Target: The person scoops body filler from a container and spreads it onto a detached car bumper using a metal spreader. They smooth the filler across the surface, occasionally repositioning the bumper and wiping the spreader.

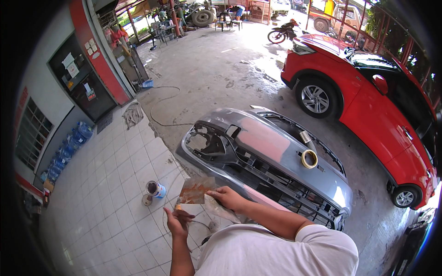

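Observation:
My right hand (223,197) grips a flat, rust-stained rectangular plate (193,186), with a pale, dirty sheet or cloth (216,210) hanging just below it. My left hand (177,223) is beside the plate's lower left edge with fingers apart; a small orange patch near its fingertips is unclear. An open can with a blue label (159,192) stands on the tiles, a small round lid (147,199) beside it. In front of me lies a grey car bumper (216,119) with pink patches, carrying a yellow tape roll (315,158) and a shiny cylinder (305,137).
A red car (368,119) stands at the right, a motorbike (278,34) behind it. A hose (161,124) runs along the concrete. Water jugs (69,147) line the left wall by a door (76,78). A person (238,14) is at the back.

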`<state>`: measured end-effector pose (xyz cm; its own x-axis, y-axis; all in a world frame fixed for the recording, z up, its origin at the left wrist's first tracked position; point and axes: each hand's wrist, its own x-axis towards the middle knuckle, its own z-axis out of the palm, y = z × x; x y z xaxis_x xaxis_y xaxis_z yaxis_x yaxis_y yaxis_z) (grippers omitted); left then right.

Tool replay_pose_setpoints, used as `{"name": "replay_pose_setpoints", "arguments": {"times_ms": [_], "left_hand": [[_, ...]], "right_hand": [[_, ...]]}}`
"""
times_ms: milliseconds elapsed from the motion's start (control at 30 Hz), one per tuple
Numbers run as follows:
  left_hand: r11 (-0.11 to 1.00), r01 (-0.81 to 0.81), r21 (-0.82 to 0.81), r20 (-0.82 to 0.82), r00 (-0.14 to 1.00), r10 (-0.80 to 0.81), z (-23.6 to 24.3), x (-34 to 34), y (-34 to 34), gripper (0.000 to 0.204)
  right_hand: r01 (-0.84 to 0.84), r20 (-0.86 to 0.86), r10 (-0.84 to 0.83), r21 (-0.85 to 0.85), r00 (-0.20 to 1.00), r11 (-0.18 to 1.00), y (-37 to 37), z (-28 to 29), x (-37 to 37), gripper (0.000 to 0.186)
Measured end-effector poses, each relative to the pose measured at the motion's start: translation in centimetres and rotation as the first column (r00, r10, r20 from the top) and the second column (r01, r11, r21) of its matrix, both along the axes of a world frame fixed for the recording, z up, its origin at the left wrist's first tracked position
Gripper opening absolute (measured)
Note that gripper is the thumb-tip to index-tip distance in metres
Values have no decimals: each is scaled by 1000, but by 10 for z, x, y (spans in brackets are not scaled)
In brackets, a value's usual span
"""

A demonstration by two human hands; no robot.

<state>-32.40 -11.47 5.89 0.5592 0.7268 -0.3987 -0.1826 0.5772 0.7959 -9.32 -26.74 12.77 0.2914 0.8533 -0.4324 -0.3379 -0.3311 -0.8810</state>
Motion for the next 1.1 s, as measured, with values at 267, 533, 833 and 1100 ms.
{"name": "replay_pose_setpoints", "arguments": {"times_ms": [267,533,833,1100], "left_hand": [[928,-326,182,-75,936,344,12,7,21,45],[799,116,590,-82,993,-83,16,11,0,59],[894,1,448,213,971,-108,5,38,-2,24],[949,-299,97,154,947,283,77,55,-30,58]], "right_hand": [[-119,174,126,-52,977,992,-8,7,-19,48],[-80,-818,204,191,538,978,-5,3,0,39],[-134,-843,157,102,514,986,-8,-14,-24,62],[363,-317,-333,40,888,931,2,13,5,40]]}}
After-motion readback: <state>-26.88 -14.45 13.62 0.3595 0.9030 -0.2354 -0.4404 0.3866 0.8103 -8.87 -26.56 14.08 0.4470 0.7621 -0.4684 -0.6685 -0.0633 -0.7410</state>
